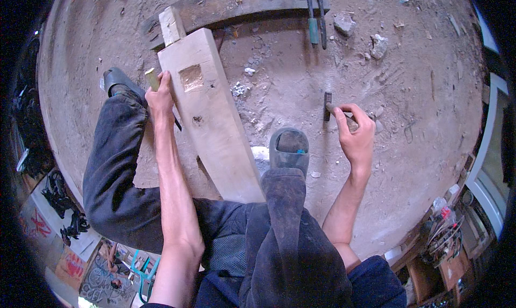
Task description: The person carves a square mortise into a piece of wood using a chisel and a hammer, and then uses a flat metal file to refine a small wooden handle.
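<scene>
A thick pale wooden beam (212, 125) slants from my lap to the far left, with a square mortise (192, 78) cut in its face and a narrower tenon (172, 25) at its far end. My left hand (159, 98) is closed round a chisel (152, 80) against the beam's left edge. The chisel's yellowish handle sticks up above the fist, and a dark blade shows below. To the right of the beam, my right hand (357, 130) grips a hammer by its handle, mostly covered by the fingers. The dark hammer head (328, 106) points left over the dirt.
A dark weathered timber (252, 8) lies crosswise under the beam's far end. Against it leans a two-armed tool with a green grip (314, 31). Stones (344, 24) and chips dot the dirt floor. My sandalled foot (291, 149) is right of the beam. Clutter (443, 232) stands lower right.
</scene>
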Demonstrator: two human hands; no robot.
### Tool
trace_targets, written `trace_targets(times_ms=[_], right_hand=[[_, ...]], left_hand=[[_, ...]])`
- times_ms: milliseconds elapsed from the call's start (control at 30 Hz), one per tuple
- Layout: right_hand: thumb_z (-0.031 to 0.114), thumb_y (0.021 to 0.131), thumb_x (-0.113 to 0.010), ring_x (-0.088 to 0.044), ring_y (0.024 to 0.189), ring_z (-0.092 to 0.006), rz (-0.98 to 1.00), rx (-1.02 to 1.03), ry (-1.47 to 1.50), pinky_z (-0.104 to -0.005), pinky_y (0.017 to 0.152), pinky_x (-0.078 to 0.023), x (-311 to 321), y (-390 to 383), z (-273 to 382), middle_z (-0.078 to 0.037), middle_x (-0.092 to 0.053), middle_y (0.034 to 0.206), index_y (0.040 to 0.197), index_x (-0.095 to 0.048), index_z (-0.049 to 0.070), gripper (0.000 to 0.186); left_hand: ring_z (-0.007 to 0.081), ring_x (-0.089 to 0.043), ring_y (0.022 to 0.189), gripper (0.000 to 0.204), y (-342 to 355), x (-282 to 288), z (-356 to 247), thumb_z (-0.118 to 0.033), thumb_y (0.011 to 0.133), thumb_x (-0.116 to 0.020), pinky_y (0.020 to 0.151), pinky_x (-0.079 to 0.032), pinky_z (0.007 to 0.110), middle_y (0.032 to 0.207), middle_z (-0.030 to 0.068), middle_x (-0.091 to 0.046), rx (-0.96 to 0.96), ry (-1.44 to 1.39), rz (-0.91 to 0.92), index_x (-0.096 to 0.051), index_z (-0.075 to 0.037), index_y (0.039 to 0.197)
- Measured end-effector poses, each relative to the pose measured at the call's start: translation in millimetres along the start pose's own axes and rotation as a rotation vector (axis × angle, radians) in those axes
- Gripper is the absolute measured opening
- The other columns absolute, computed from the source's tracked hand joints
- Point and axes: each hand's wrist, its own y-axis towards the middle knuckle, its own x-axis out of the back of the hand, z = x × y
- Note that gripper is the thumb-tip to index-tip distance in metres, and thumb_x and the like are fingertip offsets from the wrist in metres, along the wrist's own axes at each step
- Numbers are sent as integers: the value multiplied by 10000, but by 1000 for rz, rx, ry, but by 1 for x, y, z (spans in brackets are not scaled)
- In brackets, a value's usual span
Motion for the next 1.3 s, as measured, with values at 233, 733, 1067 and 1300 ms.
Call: trace_targets(times_ms=[233,733,1067,1300], right_hand=[[192,883,-667,-678,858,-326,13,-41,7,-376,759,-507,3,-1,2,-172,-688,896,906,-665,-9,203],[308,891,-634,-663,910,-387,-66,-343,-204,-443,764,-504,20,-13,-11,-208,-684,958,1026,-660,69,276],[279,902,-623,-673,893,-391,-59,-194,-121,-429,763,-510,17,-18,-1,-217,-688,904,985,-670,56,242],[250,900,-638,-689,950,-335,16,-281,-78,-375,830,-517,27,-29,-5,-187,-709,994,1049,-709,27,277]], left_hand=[[109,-623,913,400,-25,-57,-34,-242,898,-685,849,-476,270,1043,63,-704,-200,55,282,-659,-11,1223],[231,-662,830,313,-53,-99,-63,-333,901,-651,783,-490,377,874,127,-704,-317,501,215,-686,-35,991],[246,-692,865,389,-44,-95,-52,-370,877,-679,793,-519,390,921,150,-717,-422,311,363,-679,-29,1064],[242,-674,986,366,-66,-101,-73,-310,890,-681,876,-510,368,1060,150,-701,-397,329,507,-656,-32,1126]])
